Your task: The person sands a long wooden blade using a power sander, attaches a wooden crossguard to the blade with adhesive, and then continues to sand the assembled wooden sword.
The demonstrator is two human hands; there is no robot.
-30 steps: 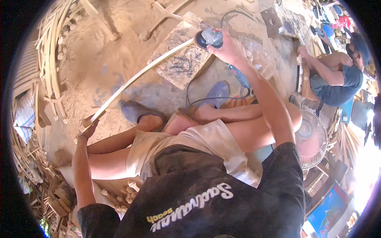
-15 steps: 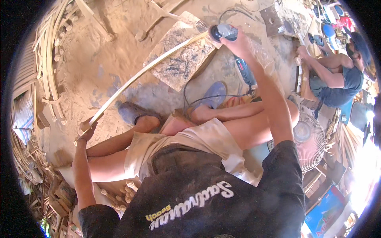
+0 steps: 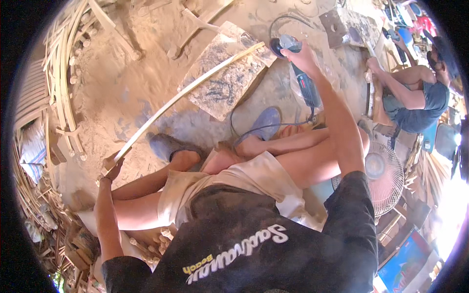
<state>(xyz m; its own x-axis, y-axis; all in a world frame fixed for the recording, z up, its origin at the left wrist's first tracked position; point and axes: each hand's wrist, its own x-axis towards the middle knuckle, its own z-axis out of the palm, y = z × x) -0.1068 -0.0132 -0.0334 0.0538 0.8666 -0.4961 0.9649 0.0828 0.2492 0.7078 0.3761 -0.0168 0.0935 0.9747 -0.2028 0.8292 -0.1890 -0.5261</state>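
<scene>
My left hand (image 3: 113,169) is closed round the near left end of a long, slightly bent wooden strip (image 3: 168,106). The strip slants up to the right across a stained wooden block (image 3: 222,83). My right hand (image 3: 302,56) grips an angle grinder (image 3: 304,85) by its grey head, the dark body hanging toward me. Its round dark disc (image 3: 276,48) is just right of the strip's far end, with a small gap showing between them. A black cord (image 3: 273,117) runs from the grinder over the ground past my feet.
Long wooden pieces (image 3: 61,93) stand stacked at the left. A forked wooden piece (image 3: 198,27) lies at the top. At the right are a round fan (image 3: 378,168) beside my knee and another person (image 3: 415,97) working with a tool. Turned wooden pieces (image 3: 151,241) lie near my left elbow.
The grinder has moved right and slightly down, off the strip's tip, and its body shows more. My left hand and the strip's near end have shifted slightly right.
</scene>
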